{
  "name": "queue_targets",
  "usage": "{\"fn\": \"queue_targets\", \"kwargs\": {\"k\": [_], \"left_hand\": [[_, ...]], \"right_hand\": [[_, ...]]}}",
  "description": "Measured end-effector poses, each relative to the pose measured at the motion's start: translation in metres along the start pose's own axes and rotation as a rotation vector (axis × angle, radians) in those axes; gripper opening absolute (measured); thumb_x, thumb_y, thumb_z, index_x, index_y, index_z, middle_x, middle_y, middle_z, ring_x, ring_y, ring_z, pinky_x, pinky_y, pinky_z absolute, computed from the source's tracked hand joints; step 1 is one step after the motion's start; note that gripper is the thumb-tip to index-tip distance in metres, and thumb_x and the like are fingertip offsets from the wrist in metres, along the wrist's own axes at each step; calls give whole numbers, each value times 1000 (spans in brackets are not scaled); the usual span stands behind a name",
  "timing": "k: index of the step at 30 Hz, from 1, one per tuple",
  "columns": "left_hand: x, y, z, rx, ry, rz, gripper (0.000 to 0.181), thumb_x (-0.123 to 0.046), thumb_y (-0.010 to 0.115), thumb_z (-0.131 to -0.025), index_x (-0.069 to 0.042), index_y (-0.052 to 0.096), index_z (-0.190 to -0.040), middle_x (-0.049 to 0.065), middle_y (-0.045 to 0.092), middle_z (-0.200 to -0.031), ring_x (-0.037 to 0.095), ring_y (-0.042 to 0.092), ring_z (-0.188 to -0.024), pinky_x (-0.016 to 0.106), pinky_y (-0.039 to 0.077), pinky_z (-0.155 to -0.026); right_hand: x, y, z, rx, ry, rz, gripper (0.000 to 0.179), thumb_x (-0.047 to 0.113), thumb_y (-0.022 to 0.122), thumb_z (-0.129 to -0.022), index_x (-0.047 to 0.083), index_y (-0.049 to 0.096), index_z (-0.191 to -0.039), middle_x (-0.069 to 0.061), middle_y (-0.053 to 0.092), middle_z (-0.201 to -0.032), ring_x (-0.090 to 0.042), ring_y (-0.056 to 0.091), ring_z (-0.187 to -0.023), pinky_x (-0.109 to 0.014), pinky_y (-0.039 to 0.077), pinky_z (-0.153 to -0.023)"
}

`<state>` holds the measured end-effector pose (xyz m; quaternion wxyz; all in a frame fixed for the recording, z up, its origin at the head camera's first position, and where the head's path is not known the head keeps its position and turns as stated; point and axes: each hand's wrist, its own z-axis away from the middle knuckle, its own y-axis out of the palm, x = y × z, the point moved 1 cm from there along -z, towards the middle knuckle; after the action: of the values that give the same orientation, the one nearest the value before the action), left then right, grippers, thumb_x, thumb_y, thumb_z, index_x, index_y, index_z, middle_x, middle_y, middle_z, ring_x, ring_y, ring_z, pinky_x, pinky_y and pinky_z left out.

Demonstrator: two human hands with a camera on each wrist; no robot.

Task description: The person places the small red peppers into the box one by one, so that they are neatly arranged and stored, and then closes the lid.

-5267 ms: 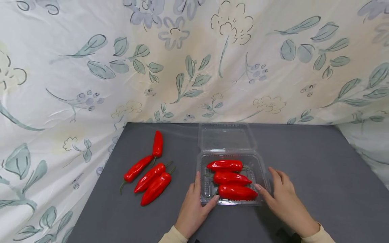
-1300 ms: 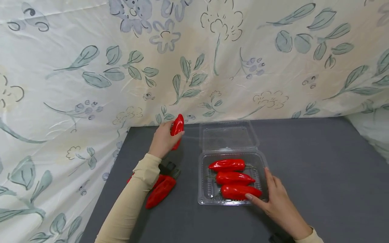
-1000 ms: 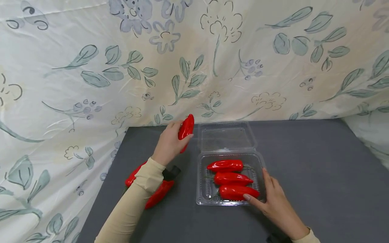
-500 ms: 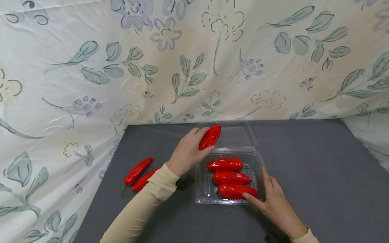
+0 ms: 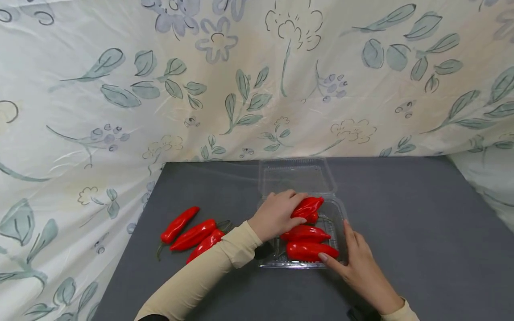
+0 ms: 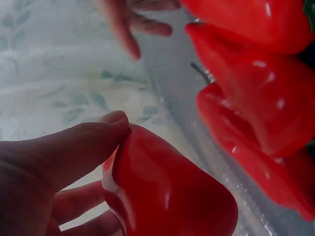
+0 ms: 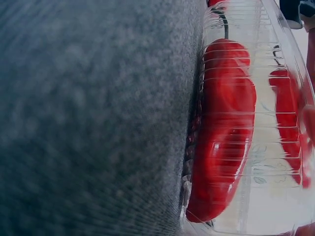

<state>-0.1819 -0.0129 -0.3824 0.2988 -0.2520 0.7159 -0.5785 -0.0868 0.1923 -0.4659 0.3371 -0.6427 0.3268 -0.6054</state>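
Note:
A clear plastic clamshell container [image 5: 342, 211] lies with its lid [image 5: 297, 176] folded back. My left hand [image 5: 277, 216] grips a red pepper [image 5: 308, 207] over the back of the tray; in the left wrist view the thumb presses on this pepper [image 6: 167, 191]. Beneath it, a back pepper [image 5: 312, 218] is mostly covered. A middle pepper [image 5: 307, 233] and a front pepper [image 5: 308, 252] lie crosswise in the tray. My right hand [image 5: 367, 269] rests at the front right corner, straight fingers along the side wall and thumb over the front rim. Through the wall, the right wrist view shows a pepper [image 7: 224, 132].
Left of the container, a far-left pepper [image 5: 178, 225], a second pepper [image 5: 194, 235] and a third pepper [image 5: 205, 246] lie on the grey cloth [image 5: 409, 223]. The left sleeve [image 5: 201, 281] partly covers the third. Floral fabric [image 5: 241, 89] hangs behind.
The left hand picked up the pepper at the back left, carried it right past the lid, then lowered it over the tray. The right hand has moved slightly in to the container's corner.

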Motion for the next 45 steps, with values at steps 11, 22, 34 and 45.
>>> {"fn": "queue_targets", "kwargs": {"k": [11, 22, 34, 45], "left_hand": [[-3, 26, -2, 97, 110, -66, 54, -35, 75, -81, -17, 58, -129, 0, 65, -115, 12, 61, -101, 32, 50, -87], [-2, 32, -2, 97, 138, -96, 42, -31, 71, -86, -18, 62, -125, -4, 68, -112, 9, 63, -94, 24, 51, -78], [-3, 35, -4, 120, 149, -8, 44, -27, 70, -87, -15, 60, -128, 0, 66, -117, 11, 65, -96, 23, 51, -88], [-2, 32, -8, 93, 178, 5, 43, -30, 69, -88, -15, 60, -127, 0, 66, -117, 11, 64, -93, 22, 51, -86]], "right_hand": [[0, 1, 2, -17, -5, 2, 111, 59, 69, -77, -4, 17, -150, -31, 42, -127, -44, 47, -109, -61, 50, -79], [0, 1, 2, -6, 6, 12, 111, 62, 68, -77, -4, 17, -150, -32, 43, -128, -45, 47, -111, -63, 48, -81], [-1, -1, 2, -21, -11, 2, 109, 60, 68, -78, -4, 17, -150, -31, 42, -129, -46, 46, -113, -63, 47, -83], [-2, -3, 0, -27, -18, 1, 108, 60, 68, -78, -5, 18, -149, -32, 43, -129, -46, 46, -113, -64, 47, -83]]}}
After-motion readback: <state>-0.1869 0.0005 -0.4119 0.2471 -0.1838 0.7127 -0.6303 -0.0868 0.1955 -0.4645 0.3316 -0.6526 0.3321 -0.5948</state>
